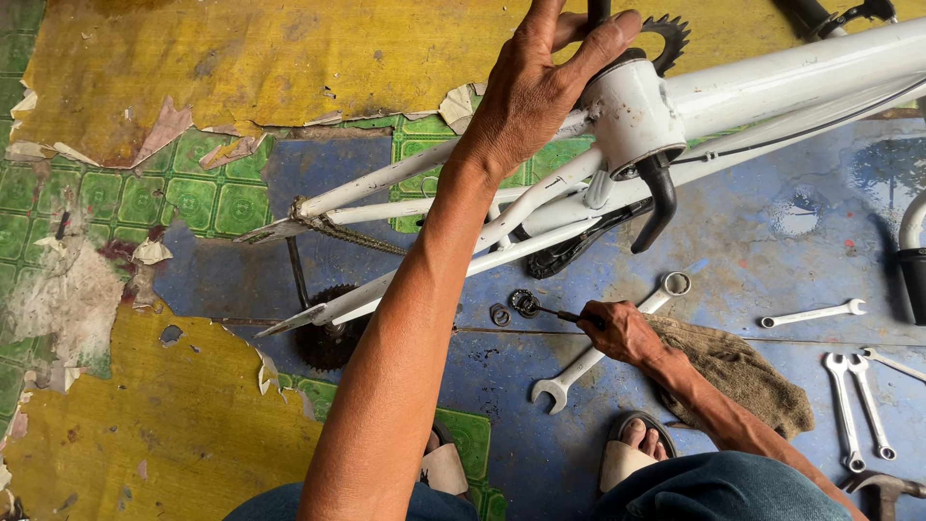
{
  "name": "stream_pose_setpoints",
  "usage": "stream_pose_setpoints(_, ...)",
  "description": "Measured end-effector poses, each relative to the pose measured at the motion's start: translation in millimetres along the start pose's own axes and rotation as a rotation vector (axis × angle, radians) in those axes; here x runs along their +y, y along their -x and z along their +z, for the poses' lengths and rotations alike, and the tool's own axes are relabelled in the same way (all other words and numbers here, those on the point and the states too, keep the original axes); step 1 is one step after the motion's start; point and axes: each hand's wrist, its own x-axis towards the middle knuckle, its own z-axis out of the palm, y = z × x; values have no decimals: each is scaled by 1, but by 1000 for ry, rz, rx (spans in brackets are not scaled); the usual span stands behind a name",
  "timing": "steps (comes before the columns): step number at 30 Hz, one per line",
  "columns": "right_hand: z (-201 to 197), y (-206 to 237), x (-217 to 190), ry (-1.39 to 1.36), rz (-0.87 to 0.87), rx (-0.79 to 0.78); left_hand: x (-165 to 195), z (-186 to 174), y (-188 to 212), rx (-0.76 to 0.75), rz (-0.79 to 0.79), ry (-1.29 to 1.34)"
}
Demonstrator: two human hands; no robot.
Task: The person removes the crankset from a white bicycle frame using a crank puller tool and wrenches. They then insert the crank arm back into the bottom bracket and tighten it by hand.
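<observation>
Above the floor, the left hand (540, 92) is clasping the white bike frame (772, 82) at its rigid bottom bracket shell (safest hold), while the right hand (622, 331) is pinching what looks like a slim tool (555, 314) against small, probably greasy rings (524, 303).

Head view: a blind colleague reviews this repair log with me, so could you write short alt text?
The left hand grips a white bicycle frame at its bottom bracket, while the right hand holds a thin tool against a small round part on the blue floor. Wrenches, a brown rag and a loose chain lie nearby.
</observation>
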Motion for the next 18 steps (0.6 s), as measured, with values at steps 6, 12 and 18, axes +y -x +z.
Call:
stream_pose_setpoints(6,17,0,-2,-23,22,35,3,-1,0,-5,-44,26)
stream_pose_setpoints(12,37,8,9,-170,47,149,6,-1,1,-12,-36,44)
stream_pose_setpoints(18,55,11,23,-245,178,168,7,-3,1,-24,-56,27)
